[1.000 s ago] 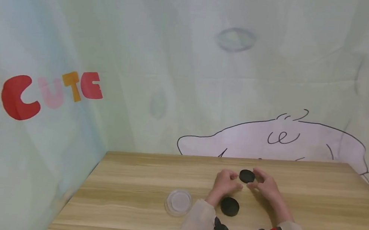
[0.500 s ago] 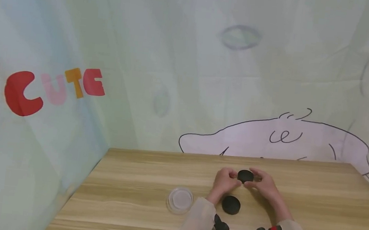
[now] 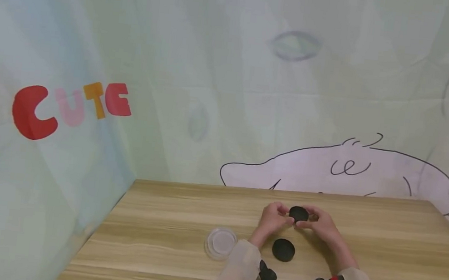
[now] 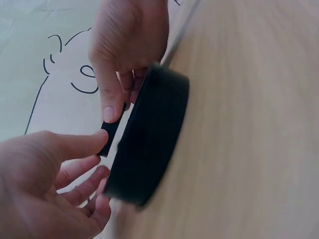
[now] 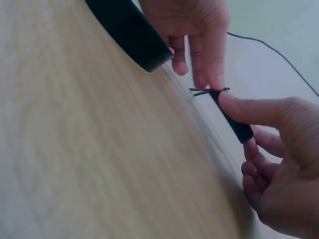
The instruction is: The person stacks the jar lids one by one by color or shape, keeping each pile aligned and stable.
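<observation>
Toward the far side of the table, a black round lid-like disc (image 3: 298, 215) is between both hands. My left hand (image 3: 273, 219) pinches its left edge, thumb on the near side. From the right, my right hand (image 3: 324, 226) pinches the opposite edge, the thumbs close together. Seen edge-on in the left wrist view, the held disc (image 4: 111, 135) is thin, with fingers behind and below it. A second black disc (image 3: 283, 250) rests on the table between the forearms; its thick side wall looms large in the left wrist view.
Left of the left sleeve stands a clear round container (image 3: 220, 243) on the wooden table (image 3: 167, 211). A printed cloth backdrop (image 3: 197, 87) rises behind the table's far edge. Black wrist cameras sit on both sleeves.
Both hands have closed in on the far black disc, from fingers apart around it to pinching its edges. The disc has shifted slightly left. The second disc and the clear container stay put.
</observation>
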A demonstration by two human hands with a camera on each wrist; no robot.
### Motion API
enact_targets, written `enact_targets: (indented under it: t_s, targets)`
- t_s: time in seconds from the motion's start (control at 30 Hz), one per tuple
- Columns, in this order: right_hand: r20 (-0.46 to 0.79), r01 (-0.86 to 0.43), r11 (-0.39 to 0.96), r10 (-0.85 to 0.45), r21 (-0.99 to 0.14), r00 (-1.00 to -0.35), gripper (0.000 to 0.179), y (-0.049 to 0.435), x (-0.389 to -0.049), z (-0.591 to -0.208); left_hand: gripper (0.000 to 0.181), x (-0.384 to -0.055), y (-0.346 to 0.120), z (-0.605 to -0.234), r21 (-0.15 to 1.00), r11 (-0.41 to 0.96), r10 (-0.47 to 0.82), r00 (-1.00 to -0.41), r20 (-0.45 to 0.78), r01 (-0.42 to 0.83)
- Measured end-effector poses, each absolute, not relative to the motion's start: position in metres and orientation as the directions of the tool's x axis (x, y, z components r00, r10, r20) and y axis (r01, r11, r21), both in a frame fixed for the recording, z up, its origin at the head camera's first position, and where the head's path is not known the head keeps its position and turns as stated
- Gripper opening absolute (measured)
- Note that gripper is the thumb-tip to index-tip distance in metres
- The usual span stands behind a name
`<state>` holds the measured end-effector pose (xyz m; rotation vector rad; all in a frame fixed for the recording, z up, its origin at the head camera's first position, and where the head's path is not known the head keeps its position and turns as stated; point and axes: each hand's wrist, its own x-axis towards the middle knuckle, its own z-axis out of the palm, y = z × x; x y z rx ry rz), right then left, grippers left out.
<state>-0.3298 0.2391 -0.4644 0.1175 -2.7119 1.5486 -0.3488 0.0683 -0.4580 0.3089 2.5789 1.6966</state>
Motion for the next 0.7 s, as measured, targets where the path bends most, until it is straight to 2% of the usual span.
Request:
enact_targets:
  t_s: [0.17, 0.3, 0.47, 0.7]
  targets:
    - [0.048, -0.084, 0.501, -0.083, -0.861, -0.995, 0.064, 0.233, -0.326, -0.454, 0.018, -0.344, 0.062, -0.448, 0.917, 0.37, 0.185, -0.979, 0.087, 0.151]
    - [0.061, -0.12, 0.517, -0.13, -0.847, -0.99, 0.062, 0.233, -0.318, -0.443, 0.022, -0.336, 0.054, -0.435, 0.908, 0.373, 0.231, -0.967, 0.109, 0.192]
    - [0.109, -0.219, 0.483, -0.246, -0.848, -0.963, 0.055, 0.234, -0.306, -0.436, 0.026, -0.32, 0.038, -0.43, 0.908, 0.354, 0.315, -0.943, 0.112, 0.226]
    - [0.049, -0.236, 0.419, -0.41, -0.877, -0.911, 0.057, 0.229, -0.29, -0.434, 0.032, -0.299, 0.018, -0.434, 0.915, 0.341, 0.414, -0.908, 0.062, 0.217]
